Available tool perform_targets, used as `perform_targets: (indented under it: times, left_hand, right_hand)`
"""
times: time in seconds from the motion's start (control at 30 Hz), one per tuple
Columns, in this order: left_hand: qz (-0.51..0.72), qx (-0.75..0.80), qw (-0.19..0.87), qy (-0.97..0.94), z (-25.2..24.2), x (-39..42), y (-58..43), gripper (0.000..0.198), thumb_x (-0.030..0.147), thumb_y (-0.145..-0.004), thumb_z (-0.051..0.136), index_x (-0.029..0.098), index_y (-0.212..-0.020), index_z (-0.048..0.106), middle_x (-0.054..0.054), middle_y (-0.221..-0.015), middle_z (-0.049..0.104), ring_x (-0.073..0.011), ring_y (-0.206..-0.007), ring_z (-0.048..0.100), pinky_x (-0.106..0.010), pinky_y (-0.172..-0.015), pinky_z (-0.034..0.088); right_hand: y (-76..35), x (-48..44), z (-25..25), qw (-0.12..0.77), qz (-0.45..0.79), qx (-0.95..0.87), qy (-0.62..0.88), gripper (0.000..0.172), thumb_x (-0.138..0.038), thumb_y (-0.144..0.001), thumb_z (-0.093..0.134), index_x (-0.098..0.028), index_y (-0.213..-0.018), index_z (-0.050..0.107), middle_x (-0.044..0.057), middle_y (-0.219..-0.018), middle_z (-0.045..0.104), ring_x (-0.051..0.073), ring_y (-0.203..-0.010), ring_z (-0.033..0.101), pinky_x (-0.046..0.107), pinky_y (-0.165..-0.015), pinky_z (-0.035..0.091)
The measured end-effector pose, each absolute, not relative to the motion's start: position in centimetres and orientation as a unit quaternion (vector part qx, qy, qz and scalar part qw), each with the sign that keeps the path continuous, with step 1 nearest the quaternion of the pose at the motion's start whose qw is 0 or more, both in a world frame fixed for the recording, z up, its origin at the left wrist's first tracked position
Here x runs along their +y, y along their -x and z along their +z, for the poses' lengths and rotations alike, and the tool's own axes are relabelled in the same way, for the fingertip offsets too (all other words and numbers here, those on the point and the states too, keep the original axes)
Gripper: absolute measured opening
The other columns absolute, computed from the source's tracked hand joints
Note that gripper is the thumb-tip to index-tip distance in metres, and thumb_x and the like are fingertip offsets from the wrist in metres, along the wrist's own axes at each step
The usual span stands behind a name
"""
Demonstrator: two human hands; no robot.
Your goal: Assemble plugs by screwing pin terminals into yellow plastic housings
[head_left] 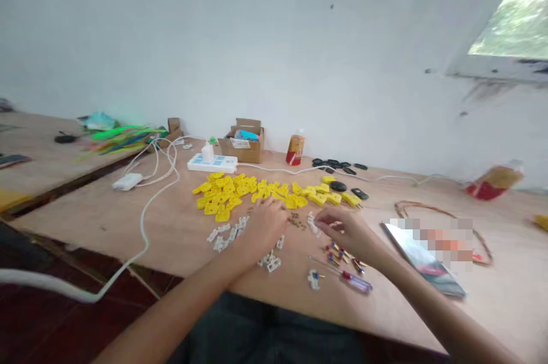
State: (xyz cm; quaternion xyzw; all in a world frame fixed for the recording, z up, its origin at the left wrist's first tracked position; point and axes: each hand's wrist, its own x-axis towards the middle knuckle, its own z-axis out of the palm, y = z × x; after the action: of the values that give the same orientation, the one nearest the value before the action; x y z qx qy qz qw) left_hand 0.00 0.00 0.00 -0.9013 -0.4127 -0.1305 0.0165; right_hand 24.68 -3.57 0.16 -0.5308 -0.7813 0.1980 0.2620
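My left hand (pixel 265 227) rests on the plywood table (pixel 128 227) with its fingers curled down, next to a small scatter of brass-coloured bits (pixel 296 221). Its fingers hide whatever they may hold. My right hand (pixel 346 233) is pinched close to a small white plastic part (pixel 314 225), and I cannot tell whether it grips it. Yellow plastic pieces (pixel 231 193) lie in a wide spread beyond both hands. White plastic connectors (pixel 226 233) sit left of my left hand. Small pins with red and yellow ends (pixel 342 255) lie below my right hand, beside a purple-handled screwdriver (pixel 355 281).
A smartphone (pixel 423 261) and a loop of copper-coloured wire (pixel 445 213) lie to the right. Along the wall stand a white power strip (pixel 212 163), a cardboard box (pixel 242 144), a bottle (pixel 295 148) and several black fobs (pixel 338 165). A white cable (pixel 143 238) runs off the table's near edge.
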Motion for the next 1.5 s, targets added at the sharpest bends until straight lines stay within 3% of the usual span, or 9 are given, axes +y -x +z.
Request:
perform_targets:
  times: [0.23, 0.37, 0.5, 0.97, 1.27, 1.5]
  left_hand:
    - [-0.130, -0.410, 0.017, 0.903, 0.3, 2.4, -0.9, 0.013, 0.020, -0.100, 0.070, 0.020, -0.099, 0.083, -0.011, -0.111, 0.077, -0.0303, -0.114, 0.066, -0.043, -0.099, 0.049]
    - [-0.166, -0.435, 0.022, 0.885, 0.2, 3.7, 0.6, 0.014, 0.024, -0.101, 0.069, 0.020, -0.105, 0.082, -0.010, -0.111, 0.078, -0.0300, -0.110, 0.068, -0.043, -0.098, 0.050]
    - [-0.194, -0.453, 0.019, 0.870, 0.2, 3.9, 2.1, 0.014, 0.026, -0.101, 0.070, 0.020, -0.106, 0.082, -0.009, -0.111, 0.080, -0.0297, -0.108, 0.069, -0.042, -0.097, 0.051]
    - [-0.225, -0.434, 0.003, 0.872, 0.5, 3.1, 2.3, 0.013, 0.024, -0.101, 0.070, 0.019, -0.105, 0.081, -0.007, -0.109, 0.081, -0.0277, -0.106, 0.071, -0.041, -0.098, 0.052]
    - [-0.183, -0.407, 0.002, 0.895, 0.4, 2.6, 0.7, 0.014, 0.019, -0.098, 0.071, 0.023, -0.104, 0.082, -0.006, -0.110, 0.080, -0.0277, -0.109, 0.069, -0.040, -0.097, 0.051]
    - [-0.142, -0.386, -0.014, 0.911, -0.5, 2.6, -1.5, 0.009, 0.016, -0.096, 0.073, 0.017, -0.094, 0.082, -0.010, -0.104, 0.079, -0.0296, -0.109, 0.069, -0.042, -0.098, 0.052]
  right_hand:
    - [-24.5, -5.5, -0.6, 0.209, 0.122, -0.820, 0.518, 0.021, -0.025, -0.101, 0.057, -0.021, -0.104, 0.078, 0.007, -0.092, 0.081, 0.020, -0.076, 0.075, 0.032, -0.071, 0.059]
    - [-22.5, -2.9, -0.8, 0.179, 0.083, -0.845, 0.497, 0.023, -0.018, -0.097, 0.063, -0.022, -0.109, 0.082, 0.010, -0.110, 0.081, 0.024, -0.094, 0.075, 0.034, -0.083, 0.057]
    - [-20.3, -0.2, -1.4, 0.161, 0.063, -0.850, 0.497, 0.027, -0.014, -0.096, 0.062, -0.023, -0.109, 0.083, 0.009, -0.113, 0.081, 0.024, -0.102, 0.075, 0.032, -0.086, 0.054]
    - [-19.1, 2.1, -2.0, 0.104, 0.064, -0.846, 0.519, 0.024, -0.025, -0.098, 0.062, -0.029, -0.107, 0.084, 0.004, -0.112, 0.084, 0.023, -0.095, 0.076, 0.028, -0.076, 0.051]
    - [-20.9, 1.6, -1.8, 0.117, 0.053, -0.836, 0.534, 0.022, -0.030, -0.099, 0.063, -0.025, -0.103, 0.083, 0.008, -0.104, 0.083, 0.023, -0.089, 0.075, 0.027, -0.070, 0.048]
    - [-24.2, -1.5, 0.3, 0.196, 0.031, -0.813, 0.548, 0.024, -0.032, -0.103, 0.058, -0.022, -0.103, 0.080, 0.007, -0.094, 0.080, 0.022, -0.080, 0.071, 0.030, -0.071, 0.048]
